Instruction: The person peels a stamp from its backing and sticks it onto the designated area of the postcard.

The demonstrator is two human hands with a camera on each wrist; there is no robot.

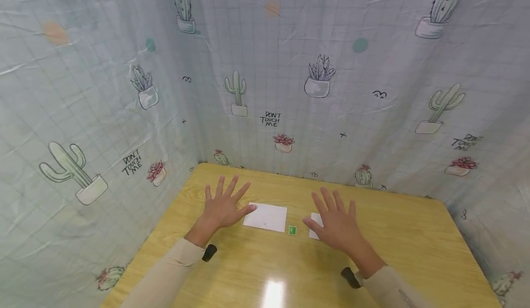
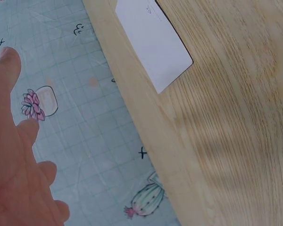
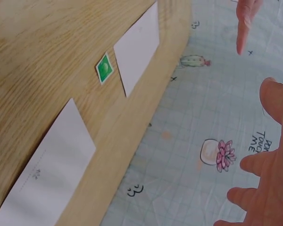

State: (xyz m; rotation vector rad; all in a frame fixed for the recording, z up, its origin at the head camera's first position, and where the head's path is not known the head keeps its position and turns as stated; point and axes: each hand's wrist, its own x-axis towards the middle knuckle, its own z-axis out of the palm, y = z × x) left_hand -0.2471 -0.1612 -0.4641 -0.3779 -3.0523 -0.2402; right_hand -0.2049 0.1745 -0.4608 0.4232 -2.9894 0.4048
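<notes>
My left hand (image 1: 222,209) hovers with its fingers spread and holds nothing. Its thumb overlaps a corner of a blank-looking white rectangular paper (image 1: 267,217) in the head view; the left wrist view shows hand (image 2: 14,150) and paper (image 2: 153,44) apart. Spread likewise, the right hand (image 1: 337,223) holds nothing and partly hides a second white paper (image 1: 314,227). The right wrist view shows that paper (image 3: 49,165) with faint print and a dotted line, away from the hand (image 3: 269,160). Between the papers lies a small green, white-bordered square (image 1: 292,230), like a stamp.
Everything lies flat on a wood-grain table (image 1: 248,262). A cactus-print curtain (image 1: 256,68) rises along its back and sides. Dark wrist straps or mounts (image 1: 210,252) show below both sleeves. Light glares off the table's near middle.
</notes>
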